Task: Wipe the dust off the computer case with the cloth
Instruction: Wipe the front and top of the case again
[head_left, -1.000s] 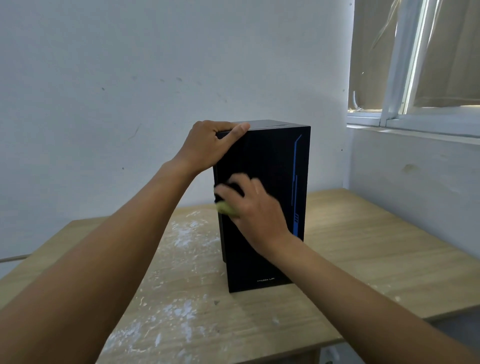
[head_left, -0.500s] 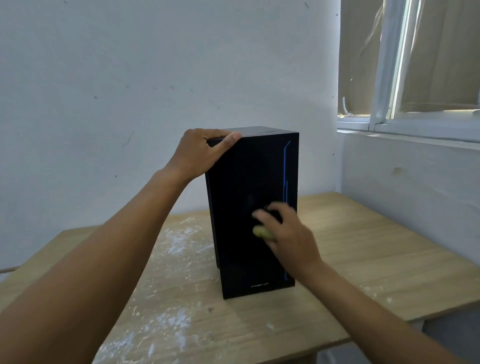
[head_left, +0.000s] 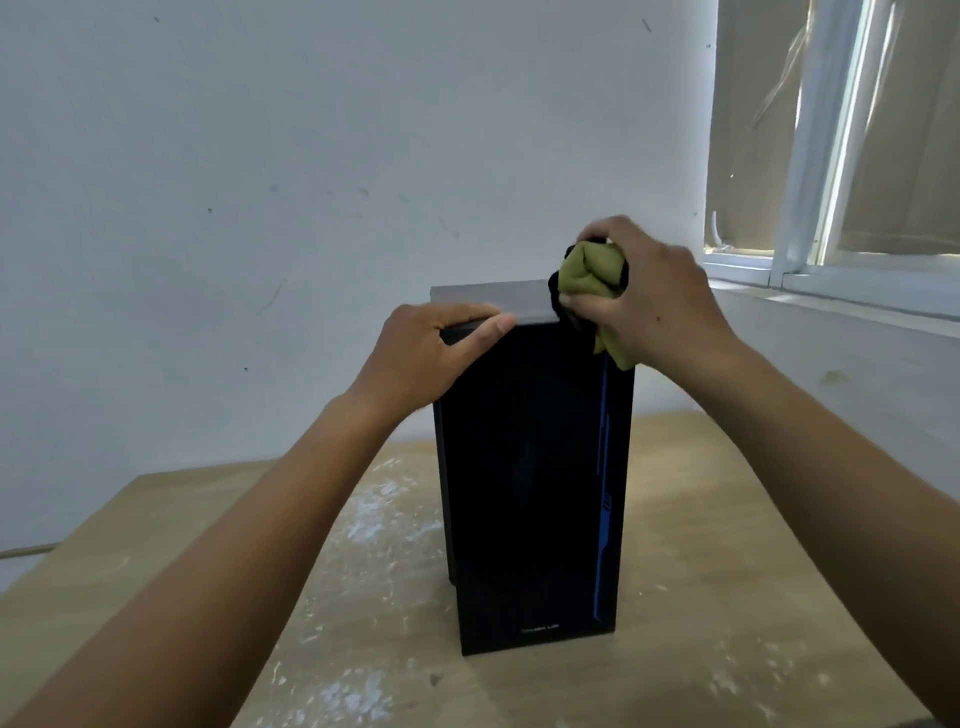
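While the left hand (head_left: 421, 358) steadies the computer case (head_left: 530, 467), the right hand (head_left: 649, 306) holds the cloth (head_left: 592, 273) at its top right front corner.

The black case stands upright on a wooden table (head_left: 727, 571), its front panel facing the camera, with a blue stripe (head_left: 602, 493) running down the panel's right side. The left hand grasps the top left front edge, fingers curled over the grey top and thumb lying along the front rim. The right hand is clenched round the bunched green cloth, which touches the top corner and hangs a little over the front. White powdery smears (head_left: 379, 509) mark the table to the left of the case and in front of it. Behind is a pale wall (head_left: 260, 156), with a window (head_left: 831, 156) at the right.
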